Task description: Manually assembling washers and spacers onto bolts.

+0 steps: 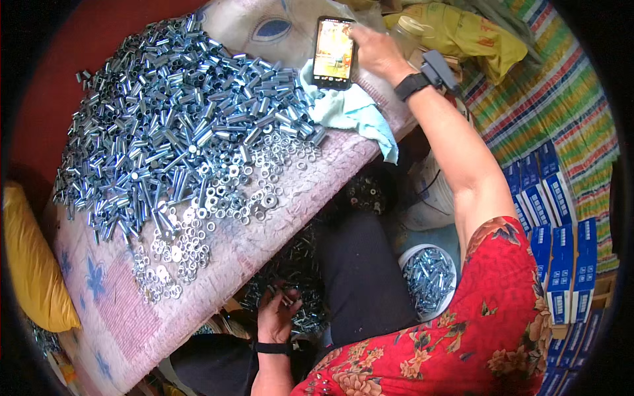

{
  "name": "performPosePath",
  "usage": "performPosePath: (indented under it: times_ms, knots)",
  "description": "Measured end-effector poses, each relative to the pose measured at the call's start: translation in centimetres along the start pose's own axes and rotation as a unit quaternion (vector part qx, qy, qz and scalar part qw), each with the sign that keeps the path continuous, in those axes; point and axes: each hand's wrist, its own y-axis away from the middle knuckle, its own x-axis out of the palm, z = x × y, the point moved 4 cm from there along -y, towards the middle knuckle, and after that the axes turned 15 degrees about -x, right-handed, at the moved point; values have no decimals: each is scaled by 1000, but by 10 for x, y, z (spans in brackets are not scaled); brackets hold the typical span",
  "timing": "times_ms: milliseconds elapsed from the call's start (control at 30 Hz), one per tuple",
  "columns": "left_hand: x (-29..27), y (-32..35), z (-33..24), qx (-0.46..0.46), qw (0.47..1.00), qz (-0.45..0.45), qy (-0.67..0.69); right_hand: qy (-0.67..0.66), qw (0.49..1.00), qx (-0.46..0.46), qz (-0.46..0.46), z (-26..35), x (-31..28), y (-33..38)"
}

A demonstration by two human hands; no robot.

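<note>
My left hand [276,317] is closed around a few small metal pieces [287,299], just below the table's edge, above a dark heap of metal parts [307,264]. My right hand [382,54] reaches to the upper right edge of a lit smartphone [333,56], its fingertips at the screen. Those fingers are blurred, and I cannot tell whether they grip the phone. Under the phone's lower end lies a pale blue cloth [353,112]. Left of it spreads a large pile of metal sleeves [178,112], with loose washers and nuts [191,237] along its near side.
A pinkish patterned cover [132,323] drapes the table. Beside my dark-trousered leg stands a white bucket [454,287] of metal parts. Stacked blue and white boxes [561,264] stand at right by a striped sheet [568,112]. Yellow bags [33,264] [462,36] lie at left and far right.
</note>
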Motion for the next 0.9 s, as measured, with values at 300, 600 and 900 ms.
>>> performPosePath:
  times_ms: [300,600,900]
  knots:
    - [24,15,-13,68,997,39,5,-506,833,59,-217,57,-80,55]
    - [90,152,-73,533,794,-94,-276,-522,767,-157,-338,136,-236,138]
    - [189,304,-77,721,562,-32,-404,-413,784,-361,-291,154,-357,189]
